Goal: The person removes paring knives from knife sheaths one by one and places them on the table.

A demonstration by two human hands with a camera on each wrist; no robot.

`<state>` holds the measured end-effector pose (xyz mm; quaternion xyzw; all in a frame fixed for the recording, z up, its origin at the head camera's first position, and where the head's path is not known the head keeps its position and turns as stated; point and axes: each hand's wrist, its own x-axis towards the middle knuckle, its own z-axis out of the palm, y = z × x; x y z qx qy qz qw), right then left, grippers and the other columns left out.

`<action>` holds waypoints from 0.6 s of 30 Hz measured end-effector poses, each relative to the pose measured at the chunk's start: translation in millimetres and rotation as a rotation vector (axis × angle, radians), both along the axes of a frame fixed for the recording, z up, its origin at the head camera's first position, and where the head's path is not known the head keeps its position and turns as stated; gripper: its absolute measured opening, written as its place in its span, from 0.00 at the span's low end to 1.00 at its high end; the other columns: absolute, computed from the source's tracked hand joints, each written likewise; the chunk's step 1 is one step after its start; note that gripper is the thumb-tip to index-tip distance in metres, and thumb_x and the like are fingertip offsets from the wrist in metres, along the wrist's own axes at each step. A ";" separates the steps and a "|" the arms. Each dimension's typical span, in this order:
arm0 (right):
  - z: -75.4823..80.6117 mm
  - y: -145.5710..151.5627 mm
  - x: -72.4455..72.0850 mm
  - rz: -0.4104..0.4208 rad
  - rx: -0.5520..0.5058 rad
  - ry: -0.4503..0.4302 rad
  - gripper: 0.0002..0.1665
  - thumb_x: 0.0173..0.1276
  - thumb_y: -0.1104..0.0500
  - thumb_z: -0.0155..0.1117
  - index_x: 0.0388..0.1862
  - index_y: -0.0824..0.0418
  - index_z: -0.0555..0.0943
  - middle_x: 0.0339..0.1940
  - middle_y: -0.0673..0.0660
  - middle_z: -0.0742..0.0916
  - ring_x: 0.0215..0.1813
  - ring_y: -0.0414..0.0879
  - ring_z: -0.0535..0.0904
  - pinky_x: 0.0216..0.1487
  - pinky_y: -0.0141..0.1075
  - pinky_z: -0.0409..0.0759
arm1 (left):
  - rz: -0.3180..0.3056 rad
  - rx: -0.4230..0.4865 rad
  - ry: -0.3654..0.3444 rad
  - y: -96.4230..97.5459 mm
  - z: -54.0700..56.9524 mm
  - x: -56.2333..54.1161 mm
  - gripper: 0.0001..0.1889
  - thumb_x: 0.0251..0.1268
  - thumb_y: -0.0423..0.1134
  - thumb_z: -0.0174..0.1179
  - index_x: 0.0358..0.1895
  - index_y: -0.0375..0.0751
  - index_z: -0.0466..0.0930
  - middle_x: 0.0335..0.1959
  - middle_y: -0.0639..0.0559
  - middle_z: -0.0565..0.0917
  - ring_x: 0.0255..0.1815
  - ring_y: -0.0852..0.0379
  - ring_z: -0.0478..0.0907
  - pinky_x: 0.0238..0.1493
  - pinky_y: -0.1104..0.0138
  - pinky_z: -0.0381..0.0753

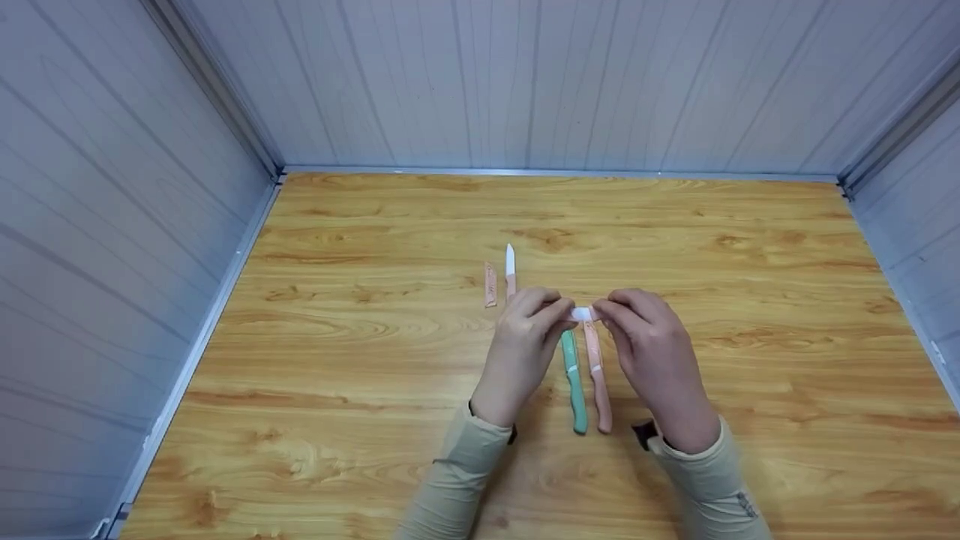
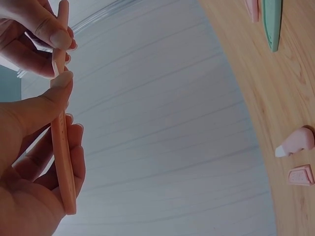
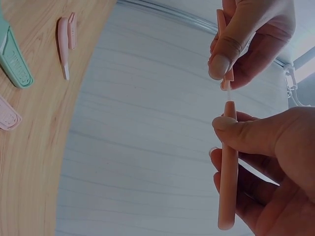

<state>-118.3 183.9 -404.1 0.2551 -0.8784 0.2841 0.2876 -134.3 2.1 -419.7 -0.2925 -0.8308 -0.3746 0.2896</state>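
Above the table, both hands hold a small pink knife, its white blade [image 1: 581,314] showing between them. The left hand [image 1: 525,330] pinches the pink sheath [image 2: 63,167] between thumb and fingers. With thumb and fingers, the right hand [image 1: 656,345] grips the knife's pink handle [image 3: 228,182]. In the right wrist view a short stretch of blade shows between sheath and handle; the sheath covers the rest. Below the hands, a green sheathed knife [image 1: 576,397] and a pink sheathed knife [image 1: 601,401] lie side by side.
Beyond the left hand lies another knife [image 1: 511,260] with a bare white blade, its handle partly hidden by that hand. Left of it is a loose pink sheath [image 1: 490,285]. The wood-grain table [image 1: 337,375] is bordered by pale panel walls [image 1: 495,82] at the back and sides.
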 end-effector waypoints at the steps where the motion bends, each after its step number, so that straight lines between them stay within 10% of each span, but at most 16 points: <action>1: 0.3 0.0 0.1 0.001 -0.002 -0.003 0.10 0.61 0.72 0.66 0.41 0.68 0.85 0.41 0.58 0.83 0.43 0.52 0.78 0.45 0.42 0.77 | 0.001 -0.002 -0.002 -0.1 0.3 0.1 0.07 0.61 0.35 0.64 0.40 0.38 0.86 0.39 0.51 0.79 0.42 0.57 0.74 0.44 0.72 0.74; 18: 1.8 0.5 0.3 0.002 0.004 0.007 0.09 0.60 0.72 0.66 0.40 0.67 0.85 0.41 0.57 0.83 0.43 0.51 0.78 0.44 0.41 0.76 | -0.005 0.004 -0.016 -0.6 1.0 -0.8 0.07 0.60 0.35 0.65 0.39 0.37 0.86 0.38 0.52 0.80 0.41 0.57 0.75 0.43 0.70 0.74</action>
